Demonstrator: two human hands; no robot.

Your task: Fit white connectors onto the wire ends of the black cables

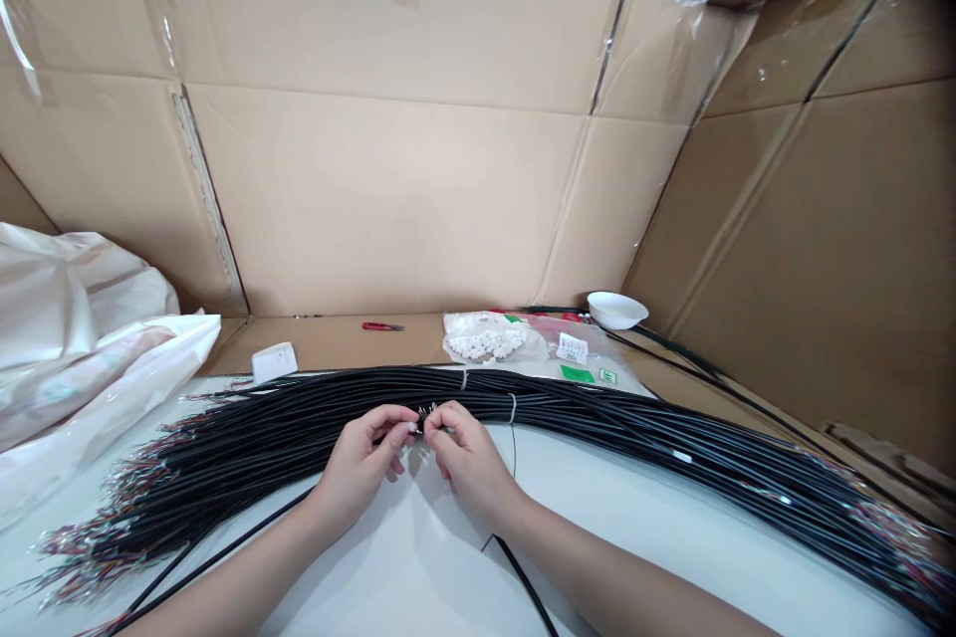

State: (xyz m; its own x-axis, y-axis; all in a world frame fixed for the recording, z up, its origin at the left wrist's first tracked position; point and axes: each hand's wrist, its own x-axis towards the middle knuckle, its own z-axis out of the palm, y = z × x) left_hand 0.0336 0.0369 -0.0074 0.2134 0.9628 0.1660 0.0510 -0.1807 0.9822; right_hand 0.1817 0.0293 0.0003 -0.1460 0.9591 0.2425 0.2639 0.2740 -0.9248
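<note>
Well, the left hand (362, 458) and right hand (467, 453) are both pinching a stripped cable end (427, 412) mid-table (418, 567), midway between its side edges, touching the black bundle (634, 423). It's looking light and floppy, its fine strands probably fragile. Gripping the sleeve seems safer.
</note>
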